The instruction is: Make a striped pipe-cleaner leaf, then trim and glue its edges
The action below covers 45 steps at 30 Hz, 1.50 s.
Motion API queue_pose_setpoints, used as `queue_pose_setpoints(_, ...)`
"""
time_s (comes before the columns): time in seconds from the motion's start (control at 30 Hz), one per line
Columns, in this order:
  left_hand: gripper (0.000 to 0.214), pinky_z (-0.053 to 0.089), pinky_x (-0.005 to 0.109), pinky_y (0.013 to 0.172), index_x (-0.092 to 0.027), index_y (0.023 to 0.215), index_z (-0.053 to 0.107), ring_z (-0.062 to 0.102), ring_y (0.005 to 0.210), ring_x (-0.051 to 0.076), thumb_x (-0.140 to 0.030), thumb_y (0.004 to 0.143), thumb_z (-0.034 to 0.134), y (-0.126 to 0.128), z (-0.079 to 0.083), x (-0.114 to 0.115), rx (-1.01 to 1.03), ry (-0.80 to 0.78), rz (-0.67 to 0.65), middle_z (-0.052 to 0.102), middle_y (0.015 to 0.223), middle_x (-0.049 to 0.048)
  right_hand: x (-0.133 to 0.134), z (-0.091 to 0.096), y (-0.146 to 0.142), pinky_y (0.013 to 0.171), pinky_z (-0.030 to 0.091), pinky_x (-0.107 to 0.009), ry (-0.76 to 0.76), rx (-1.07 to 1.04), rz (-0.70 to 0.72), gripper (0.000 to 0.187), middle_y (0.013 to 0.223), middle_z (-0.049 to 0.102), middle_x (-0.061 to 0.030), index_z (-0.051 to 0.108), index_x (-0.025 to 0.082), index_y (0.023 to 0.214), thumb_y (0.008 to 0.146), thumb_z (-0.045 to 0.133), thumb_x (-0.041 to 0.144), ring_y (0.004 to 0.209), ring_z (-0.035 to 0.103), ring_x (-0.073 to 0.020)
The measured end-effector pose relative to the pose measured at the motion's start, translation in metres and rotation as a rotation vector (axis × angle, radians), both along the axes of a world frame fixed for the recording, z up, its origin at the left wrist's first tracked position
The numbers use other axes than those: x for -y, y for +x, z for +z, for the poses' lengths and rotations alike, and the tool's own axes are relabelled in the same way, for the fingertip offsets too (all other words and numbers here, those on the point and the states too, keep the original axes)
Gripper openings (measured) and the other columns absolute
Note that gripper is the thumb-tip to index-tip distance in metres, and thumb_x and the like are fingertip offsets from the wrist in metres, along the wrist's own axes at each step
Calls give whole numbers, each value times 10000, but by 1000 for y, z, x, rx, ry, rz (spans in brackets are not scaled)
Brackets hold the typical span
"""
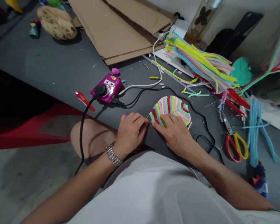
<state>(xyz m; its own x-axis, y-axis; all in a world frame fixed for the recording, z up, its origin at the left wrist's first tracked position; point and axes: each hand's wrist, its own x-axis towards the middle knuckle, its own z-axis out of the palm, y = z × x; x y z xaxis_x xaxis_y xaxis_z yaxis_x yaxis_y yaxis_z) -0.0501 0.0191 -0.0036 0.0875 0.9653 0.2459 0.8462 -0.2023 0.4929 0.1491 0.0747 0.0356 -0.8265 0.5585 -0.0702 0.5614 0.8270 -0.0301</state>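
Note:
A leaf-shaped piece of striped pipe cleaners (169, 104) in red, yellow, pink, lilac and mint lies on the grey table close to my body. My right hand (177, 132) rests over its near edge, fingers curled and pressing it near its left tip. Thin wire (148, 117) sticks out of that tip. Just left of it, my left hand (132, 130) is closed in a pinch on the wire; the exact grip is partly hidden by the fingers.
A purple power adapter (108, 88) with black cords sits left, beside a red cutter (85, 101). Scissors (233, 144) and blue pipe cleaners (254, 133) lie right. Behind are a pipe cleaner bundle (200, 60), cardboard sheets (128, 34) and a white cable (142, 85).

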Motion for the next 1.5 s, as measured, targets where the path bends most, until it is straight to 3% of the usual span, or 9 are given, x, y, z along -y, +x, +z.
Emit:
queue_pose_setpoints(0.47,169,328,381,720,-208,1036,713,565,823,213,-146,976,568,1,0,15,-91,135,6,732,933,61,5,2,-1,919,407,-429,9,26,10,492,1242,600,-184,568,168,1438,957,481,114,1120,485,-317)
queue_pose_setpoints(0.83,103,318,389,733,-251,953,754,605,844,228,-244,949,651,1,14,-6,-14,-113,37,719,871,31,3,3,-2,905,413,-426,-50,21,-2,474,1219,599,-180,586,158,1420,966,461,103,1091,489,-301)
queue_pose_setpoints(1.1,116,287,392,719,-248,857,734,584,783,219,-245,942,655,-2,17,-13,-59,-110,1,714,819,17,3,5,-3,911,414,-427,-66,17,-10,474,1213,606,-182,596,155,1411,967,442,92,1108,484,-303)
queue_pose_setpoints(1.33,144,316,412,773,-260,922,756,600,807,209,-265,975,623,-2,9,-5,6,-29,40,741,847,19,4,4,-2,916,410,-432,-33,33,0,491,1224,595,-183,571,161,1437,967,444,104,1095,484,-306)
queue_pose_setpoints(1.5,125,320,423,774,-247,900,739,603,803,210,-219,954,630,-4,14,-8,-47,-55,-16,737,843,10,5,4,-3,921,413,-433,-38,17,3,473,1210,599,-188,585,149,1417,967,448,100,1100,483,-304)
